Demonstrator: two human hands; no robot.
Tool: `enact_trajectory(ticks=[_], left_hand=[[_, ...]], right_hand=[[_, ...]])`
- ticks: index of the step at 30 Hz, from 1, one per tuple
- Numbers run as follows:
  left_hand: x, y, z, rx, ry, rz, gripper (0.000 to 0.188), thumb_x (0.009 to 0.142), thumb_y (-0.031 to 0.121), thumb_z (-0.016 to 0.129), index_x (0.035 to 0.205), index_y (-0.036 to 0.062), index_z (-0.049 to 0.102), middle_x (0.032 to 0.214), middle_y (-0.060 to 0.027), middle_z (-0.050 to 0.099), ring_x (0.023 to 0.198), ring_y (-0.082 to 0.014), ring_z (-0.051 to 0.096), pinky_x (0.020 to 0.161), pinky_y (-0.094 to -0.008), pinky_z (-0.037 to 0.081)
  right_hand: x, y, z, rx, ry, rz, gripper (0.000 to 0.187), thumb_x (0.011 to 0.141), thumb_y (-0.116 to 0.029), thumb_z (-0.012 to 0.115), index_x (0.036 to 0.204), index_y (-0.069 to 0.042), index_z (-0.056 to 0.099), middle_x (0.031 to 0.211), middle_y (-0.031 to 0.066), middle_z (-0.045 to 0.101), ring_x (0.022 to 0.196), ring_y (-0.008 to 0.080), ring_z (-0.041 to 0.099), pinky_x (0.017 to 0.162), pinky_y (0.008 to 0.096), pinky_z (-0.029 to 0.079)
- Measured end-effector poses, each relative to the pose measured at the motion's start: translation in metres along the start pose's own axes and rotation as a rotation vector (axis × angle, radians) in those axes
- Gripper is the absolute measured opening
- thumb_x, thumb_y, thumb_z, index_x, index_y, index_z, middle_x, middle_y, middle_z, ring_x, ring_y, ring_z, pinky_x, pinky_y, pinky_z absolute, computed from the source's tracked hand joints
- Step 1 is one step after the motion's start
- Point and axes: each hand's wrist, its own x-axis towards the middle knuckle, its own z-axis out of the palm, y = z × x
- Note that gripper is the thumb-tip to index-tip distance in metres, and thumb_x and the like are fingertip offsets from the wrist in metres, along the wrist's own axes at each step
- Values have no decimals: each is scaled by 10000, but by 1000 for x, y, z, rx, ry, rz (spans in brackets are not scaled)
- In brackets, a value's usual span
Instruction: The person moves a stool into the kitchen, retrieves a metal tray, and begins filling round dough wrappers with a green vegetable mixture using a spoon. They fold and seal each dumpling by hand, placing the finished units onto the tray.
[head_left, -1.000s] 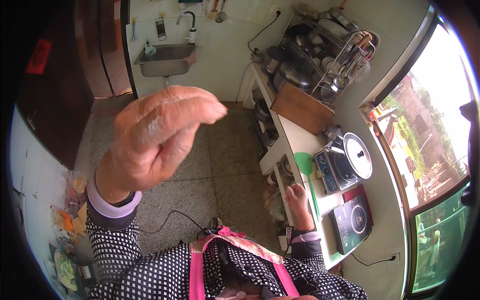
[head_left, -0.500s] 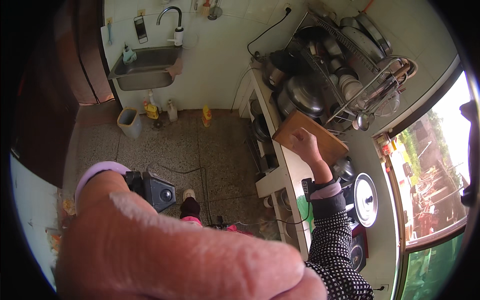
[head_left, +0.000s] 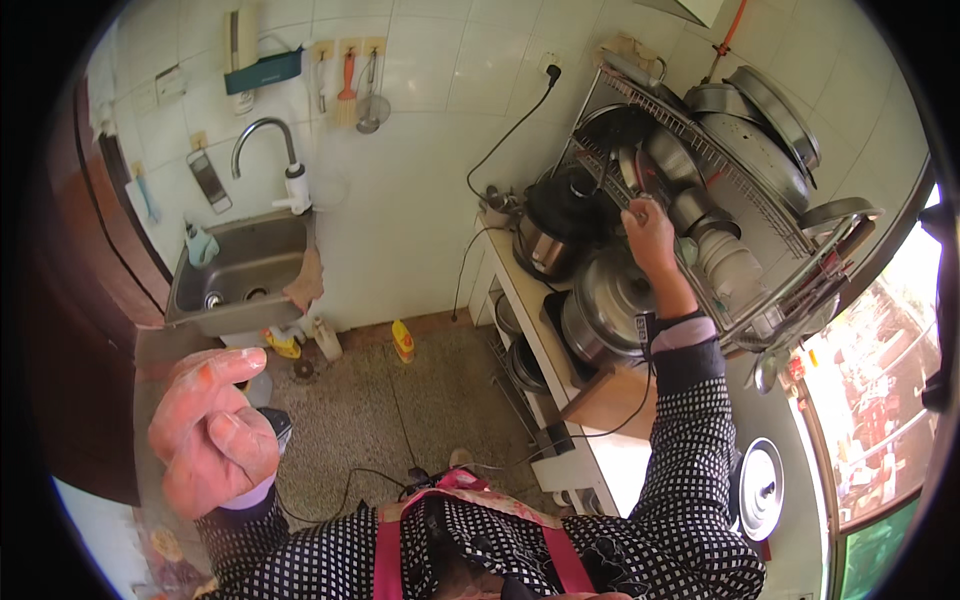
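Right hand (head_left: 648,228) is raised at the upper right of the frame, arm extended from the checked sleeve, wrist banded by a dark cuff; the fingers reach into the wire dish rack (head_left: 760,180) and rest against a utensil among the metal bowls there. Whether the fingers have closed on it cannot be told at this size. Left hand (head_left: 212,432) hangs at the lower left, close to the camera, fingers loosely curled toward the palm, thumb over them, holding nothing. The rack, upper right, carries stacked steel pans and lids. Below the right hand stands a large steel pot with lid (head_left: 608,300) on the white counter (head_left: 610,460), with a dark rice cooker (head_left: 556,225) just to its left, cord running up to a wall socket. A wooden cutting board (head_left: 610,400) lies at centre right, under the forearm. Packages: a yellow bottle (head_left: 402,342) stands on the floor at centre, against the tiled wall; a white bottle (head_left: 327,340) and a yellow item sit below the steel sink (head_left: 240,272), at left. A teal rectangular holder (head_left: 262,72) hangs on the wall, upper left.
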Motion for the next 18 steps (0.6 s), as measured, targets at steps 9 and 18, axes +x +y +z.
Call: enact_trajectory(ticks=[9, 18], left_hand=[[-131, -65, 2, 556, -364, -666, 346, 889, -56, 460, 1233, -36, 420, 1140, -157, 539, 835, -219, 569, 775, -314, 487], [-184, -57, 27, 797, -174, -1090, 472, 891, -24, 417, 1355, 30, 350, 1100, -99, 554, 651, -108, 502, 589, -244, 435]], right_hand=[[254, 68, 78, -631, 258, -131, 467, 763, -270, 687, 1131, -45, 508, 1157, 133, 539, 1104, 303, 521, 879, 469, 435], [383, 120, 131, -867, 150, 39, 344, 826, -216, 591, 1134, -69, 549, 1123, 109, 579, 1095, 283, 541, 886, 565, 391]])
